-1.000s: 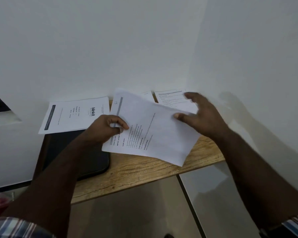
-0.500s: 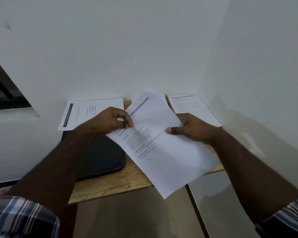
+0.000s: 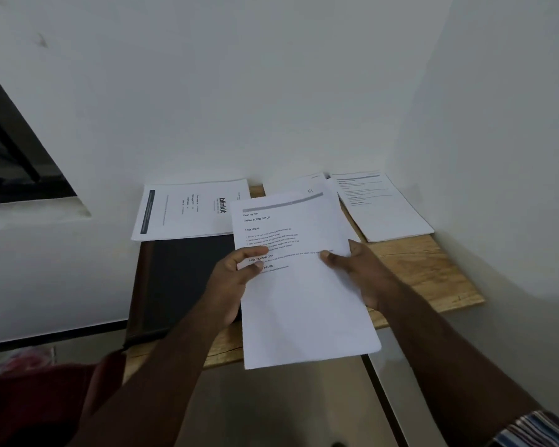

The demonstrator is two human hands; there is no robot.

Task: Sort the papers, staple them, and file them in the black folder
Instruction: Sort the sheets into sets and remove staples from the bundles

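My left hand (image 3: pixel 236 282) and right hand (image 3: pixel 357 269) pinch the sheet (image 3: pixel 304 285) by its sides, long axis pointing away, apparently nearest the right pile (image 3: pixel 388 214).

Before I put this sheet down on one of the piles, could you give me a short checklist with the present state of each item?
1. Both hands grip the held sheet: ok; left hand on its left edge, right hand on its right edge.
2. Heading readable for sorting: ok; "INITIAL SCENE SETUP" and "TASK GOAL" show.
3. Piles to choose from: ok; the blinkit pile lies back left, the right pile back right.
4. Which pile matches: cannot tell; the right pile's print is too small to read.
5. Black folder within reach: ok; closed on the table, under the blinkit pile's near edge.
6. Stapler ready: cannot tell; none in view.
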